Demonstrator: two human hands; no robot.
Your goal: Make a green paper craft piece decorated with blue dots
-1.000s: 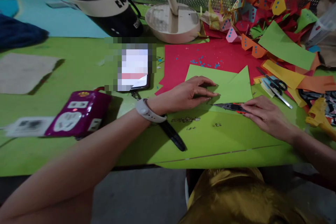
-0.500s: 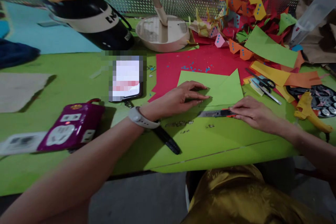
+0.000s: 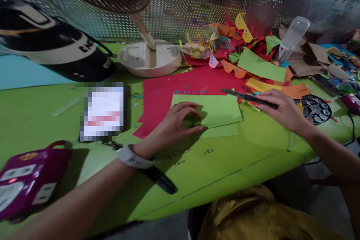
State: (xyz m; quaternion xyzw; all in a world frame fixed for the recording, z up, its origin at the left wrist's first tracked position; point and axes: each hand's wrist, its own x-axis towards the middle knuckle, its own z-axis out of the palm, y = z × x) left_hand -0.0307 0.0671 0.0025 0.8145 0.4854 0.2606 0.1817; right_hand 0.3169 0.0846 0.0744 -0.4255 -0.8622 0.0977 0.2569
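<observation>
My left hand [image 3: 182, 122] rests on the left part of a green paper [image 3: 219, 108], its fingers apart and curved. A second strip of green paper [image 3: 225, 130] shows under the lower edge. My right hand [image 3: 281, 108] is wrapped round a dark cutter knife [image 3: 249, 97], held above the right end of the green paper with its blade pointing left. Beneath the green paper lies a red sheet [image 3: 157, 97] with small blue bits on it.
A phone [image 3: 102, 112], a purple box [image 3: 33, 180] and a large bottle [image 3: 62, 48] stand or lie at the left. Behind are a fan base [image 3: 163, 60], cut paper pieces [image 3: 230, 41] and a clear bottle [image 3: 295, 37]. A black strap [image 3: 160, 180] lies near my wrist.
My right hand has lifted the cutter knife from the paper's lower edge to above its right end. The green paper's raised corner now lies flat, and a strip shows below it. The view has shifted right.
</observation>
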